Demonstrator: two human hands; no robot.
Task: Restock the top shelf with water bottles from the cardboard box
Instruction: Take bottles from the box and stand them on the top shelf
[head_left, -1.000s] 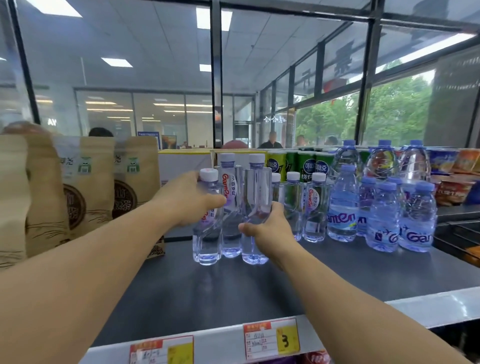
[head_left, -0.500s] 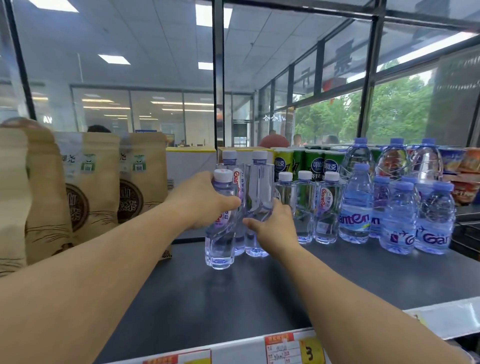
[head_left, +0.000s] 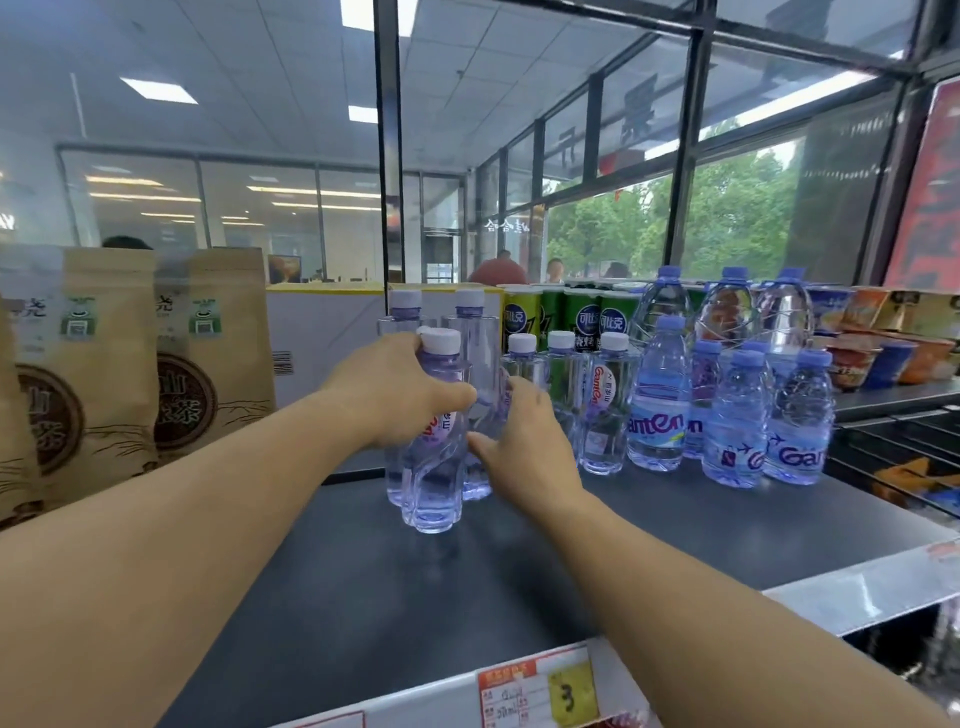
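Fingers of your left hand (head_left: 400, 395) wrap the front water bottle (head_left: 434, 457), standing upright on the top shelf (head_left: 519, 582). Your right hand (head_left: 524, 441) presses loosely curled against the taller bottle (head_left: 480, 374) behind it.

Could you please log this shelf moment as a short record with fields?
setting: dark top shelf in a shop
left hand: wrapped around a white-capped bottle standing on the shelf
right hand: against a tall clear bottle; grip unclear
to the right: blue-capped bottles, upright
to the left: brown paper bags
behind: green cans
shelf edge: price tag
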